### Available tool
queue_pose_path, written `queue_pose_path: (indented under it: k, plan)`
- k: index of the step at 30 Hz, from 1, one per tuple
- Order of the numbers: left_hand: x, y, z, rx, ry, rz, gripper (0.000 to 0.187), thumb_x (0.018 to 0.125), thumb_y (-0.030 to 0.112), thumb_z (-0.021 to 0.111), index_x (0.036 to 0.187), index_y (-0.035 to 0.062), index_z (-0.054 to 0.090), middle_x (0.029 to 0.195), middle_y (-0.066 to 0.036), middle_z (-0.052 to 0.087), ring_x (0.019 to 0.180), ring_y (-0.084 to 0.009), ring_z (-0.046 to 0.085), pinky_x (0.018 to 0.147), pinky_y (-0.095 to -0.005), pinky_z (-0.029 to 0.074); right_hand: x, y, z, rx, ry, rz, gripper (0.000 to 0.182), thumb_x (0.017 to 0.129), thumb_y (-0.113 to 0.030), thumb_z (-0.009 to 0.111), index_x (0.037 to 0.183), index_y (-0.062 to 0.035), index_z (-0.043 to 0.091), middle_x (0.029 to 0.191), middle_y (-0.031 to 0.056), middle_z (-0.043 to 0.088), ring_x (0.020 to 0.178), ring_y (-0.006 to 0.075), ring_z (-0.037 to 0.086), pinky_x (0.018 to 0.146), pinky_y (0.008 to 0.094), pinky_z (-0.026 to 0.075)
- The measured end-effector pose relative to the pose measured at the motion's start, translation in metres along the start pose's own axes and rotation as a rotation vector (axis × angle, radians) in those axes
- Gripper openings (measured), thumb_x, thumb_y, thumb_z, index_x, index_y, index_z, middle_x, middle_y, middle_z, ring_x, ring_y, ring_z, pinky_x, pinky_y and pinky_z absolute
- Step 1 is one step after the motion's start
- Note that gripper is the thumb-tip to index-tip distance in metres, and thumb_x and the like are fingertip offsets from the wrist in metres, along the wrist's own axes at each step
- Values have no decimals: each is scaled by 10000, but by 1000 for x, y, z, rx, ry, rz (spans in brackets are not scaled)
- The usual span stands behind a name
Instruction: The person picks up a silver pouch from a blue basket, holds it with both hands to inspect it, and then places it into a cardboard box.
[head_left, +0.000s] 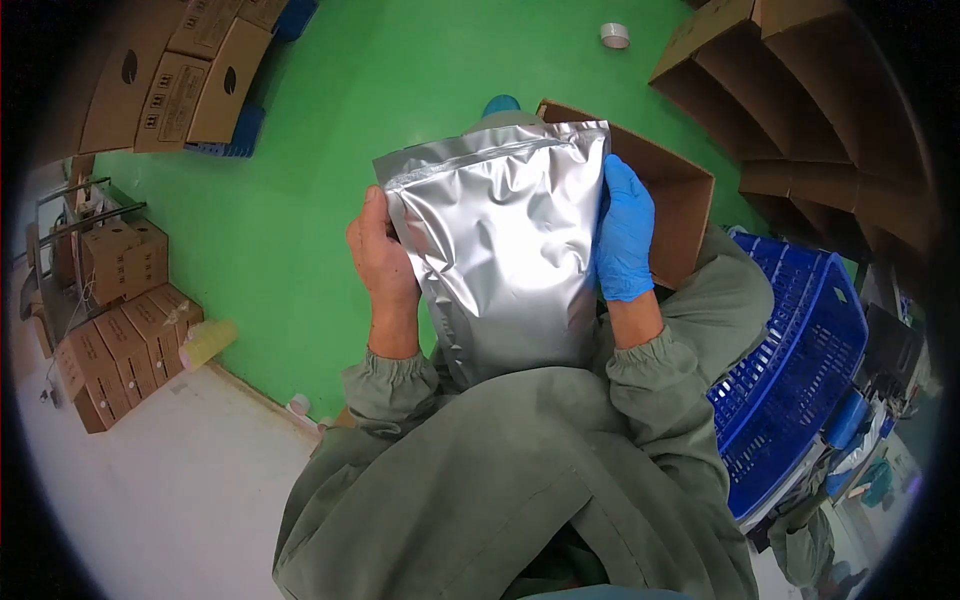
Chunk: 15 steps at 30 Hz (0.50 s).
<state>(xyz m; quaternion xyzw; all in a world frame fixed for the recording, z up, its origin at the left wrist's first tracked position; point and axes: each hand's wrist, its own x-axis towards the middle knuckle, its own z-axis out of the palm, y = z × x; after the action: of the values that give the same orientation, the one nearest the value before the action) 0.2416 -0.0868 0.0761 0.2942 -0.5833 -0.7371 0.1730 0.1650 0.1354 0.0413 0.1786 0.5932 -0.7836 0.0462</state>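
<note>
A shiny silver foil pouch (pixel 510 250), plump and creased with a flat seal along its top, is held up in front of my lap. My bare left hand (pixel 384 250) grips its left edge, the thumb on the front and the other fingers hidden behind. On the opposite edge is my right hand (pixel 626 228) in a blue glove, closed on the pouch with its fingertips partly out of sight. An open cardboard box (pixel 665 200) stands just beyond my right hand, partly covered by the pouch and hand.
Blue plastic crates (pixel 790 360) stand to my right. Open cardboard boxes (pixel 770 90) are stacked at the upper right, printed cartons (pixel 175 100) at the upper left. More cartons (pixel 120 350) sit at the left. A tape roll (pixel 614 36) lies on the green floor (pixel 400 60).
</note>
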Motion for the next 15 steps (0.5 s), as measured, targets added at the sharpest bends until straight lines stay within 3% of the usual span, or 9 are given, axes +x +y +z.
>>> queue_pose_path:
  k: [9, 11, 15]
  plan:
    - [-7, 11, 10, 94, 16, 59, 372, 969, 284, 455, 700, 58, 574, 644, 23, 531, 574, -56, 456, 521, -229, 329, 3, 6, -3, 0, 4, -9, 317, 941, -219, 537, 1072, 53, 635, 999, 50, 640, 899, 112, 545, 844, 254, 438]
    - [-7, 8, 12, 183, 75, 211, 459, 968, 275, 459, 612, 2, 559, 558, 33, 471, 532, -50, 386, 505, -244, 291, 3, 5, -2, -33, 2, -22, 321, 941, -223, 536, 1071, 54, 635, 1000, 53, 642, 900, 115, 547, 845, 256, 438]
    - [-9, 12, 17, 170, 79, 188, 462, 975, 263, 458, 611, -2, 562, 560, 33, 471, 543, -45, 386, 512, -246, 291, 3, 4, -1, -42, 8, -5, 329, 944, -230, 529, 1072, 54, 635, 1001, 54, 641, 899, 117, 547, 846, 258, 438]
